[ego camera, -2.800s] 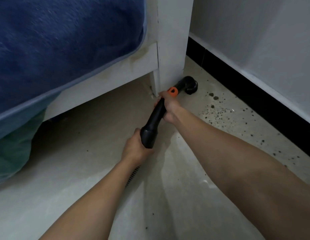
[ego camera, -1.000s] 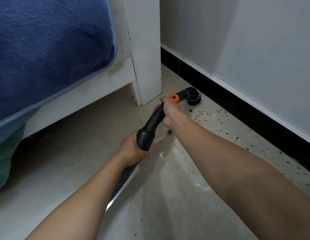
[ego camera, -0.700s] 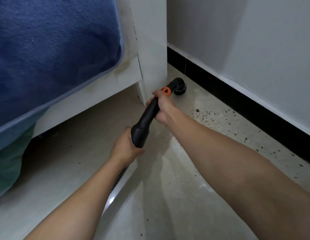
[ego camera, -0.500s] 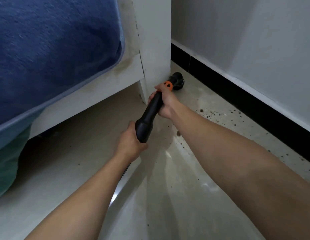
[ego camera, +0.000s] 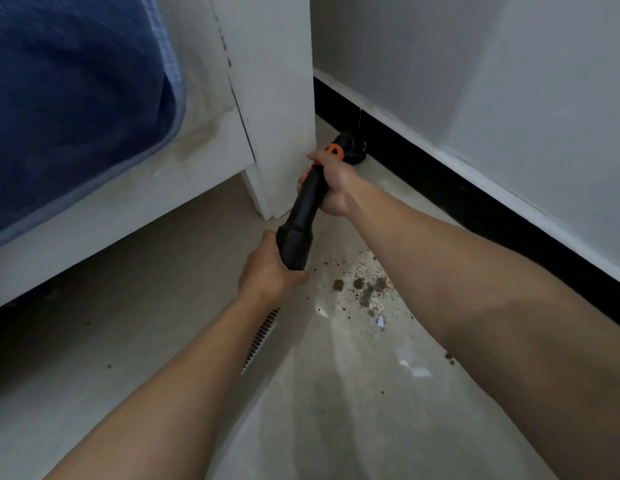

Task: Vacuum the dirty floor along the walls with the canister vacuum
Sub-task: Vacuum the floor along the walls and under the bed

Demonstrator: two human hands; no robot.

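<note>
The pale floor (ego camera: 156,306) is bounded on the right by a grey wall (ego camera: 474,81), along whose foot a black skirting (ego camera: 440,188) is run. The upper left is filled by blue bedding (ego camera: 76,98), carried on a white bed frame (ego camera: 145,202) whose corner post (ego camera: 277,98) is set on the floor near the skirting. The black vacuum handle (ego camera: 303,216) is held slanting away from the person, just beside the post. Its thick rear end is gripped by the left hand (ego camera: 267,275), fingers curled round it. Further forward the tube is wrapped by the right hand (ego camera: 332,185), fingers and thumb closed about it just behind an orange collar (ego camera: 334,150). A ribbed hose (ego camera: 263,334) is seen below the left hand, partly hidden by the forearm. Brown dirt (ego camera: 365,285) is scattered between the forearms. The nozzle (ego camera: 356,151) is set down between post and skirting; whether the skirting is touched cannot be told.
</note>
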